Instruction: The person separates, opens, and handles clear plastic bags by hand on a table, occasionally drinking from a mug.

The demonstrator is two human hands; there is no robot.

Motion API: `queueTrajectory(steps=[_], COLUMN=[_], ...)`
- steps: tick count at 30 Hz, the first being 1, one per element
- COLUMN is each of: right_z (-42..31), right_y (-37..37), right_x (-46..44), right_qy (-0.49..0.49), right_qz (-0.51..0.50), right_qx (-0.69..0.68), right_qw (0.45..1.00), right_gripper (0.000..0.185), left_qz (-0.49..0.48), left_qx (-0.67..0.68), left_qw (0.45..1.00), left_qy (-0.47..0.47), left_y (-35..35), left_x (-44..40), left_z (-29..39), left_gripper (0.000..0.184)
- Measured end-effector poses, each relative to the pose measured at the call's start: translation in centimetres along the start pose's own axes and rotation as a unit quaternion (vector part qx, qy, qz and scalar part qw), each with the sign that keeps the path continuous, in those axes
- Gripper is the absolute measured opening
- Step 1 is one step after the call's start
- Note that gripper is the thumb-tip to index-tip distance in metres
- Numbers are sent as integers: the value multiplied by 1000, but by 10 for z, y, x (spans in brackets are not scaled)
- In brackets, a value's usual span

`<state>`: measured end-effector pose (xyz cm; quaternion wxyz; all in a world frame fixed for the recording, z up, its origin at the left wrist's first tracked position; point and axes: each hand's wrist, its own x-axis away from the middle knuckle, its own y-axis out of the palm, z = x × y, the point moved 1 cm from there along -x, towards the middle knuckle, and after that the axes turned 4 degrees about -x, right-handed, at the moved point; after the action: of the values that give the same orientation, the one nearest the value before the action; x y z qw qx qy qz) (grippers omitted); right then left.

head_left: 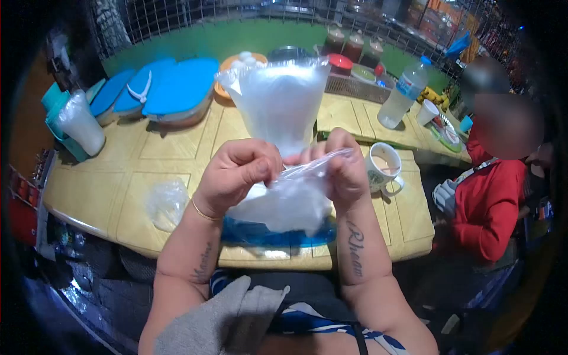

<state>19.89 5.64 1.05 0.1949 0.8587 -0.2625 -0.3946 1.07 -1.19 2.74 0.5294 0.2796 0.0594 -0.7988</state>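
Note:
Both my left hand [239, 171] and my right hand [346, 168] are closed on the gathered top of a clear plastic bag [310, 168], which stretches between them. The bag's lower part looks whitish and hangs over a blue, shiny thing [278, 234] at the table's front edge; its contents are hard to make out. Just beyond my hands stands a tall, wide-mouthed clear plastic bag [281, 100]. To the right of my right hand is a white mug [383, 168] with a light brown drink. A crumpled clear bag [167, 204] lies left of my left forearm.
Blue-lidded containers [180, 86] and a teal holder [59, 112] stand on the yellow table [136, 163]. Behind are a bowl of eggs [245, 61] and sauce bottles [353, 47]. At right are a water bottle [402, 94], a white cup [427, 111] and a person in red [494, 195].

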Motion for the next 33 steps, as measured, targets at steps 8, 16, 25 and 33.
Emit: queueTrajectory(steps=[8,16,25,33], right_z=[-31,-49,-79,-45], right_y=[21,40,-1,-50], right_x=[-31,-36,-106,-108], right_qy=[14,-21,4,-61], right_qz=[85,-22,-134,149], right_qx=[161,-105,-402,-333], right_qw=[983,994,906,929], right_gripper=[24,73,45,31], left_qz=[35,58,99,137], left_qx=[-142,26,205,283], left_qw=[989,996,957,945], left_qy=[8,66,179,88], left_y=[24,15,-48,-107], left_x=[-22,-26,-76,-98], left_z=[26,40,51,10], left_gripper=[59,54,43,34])
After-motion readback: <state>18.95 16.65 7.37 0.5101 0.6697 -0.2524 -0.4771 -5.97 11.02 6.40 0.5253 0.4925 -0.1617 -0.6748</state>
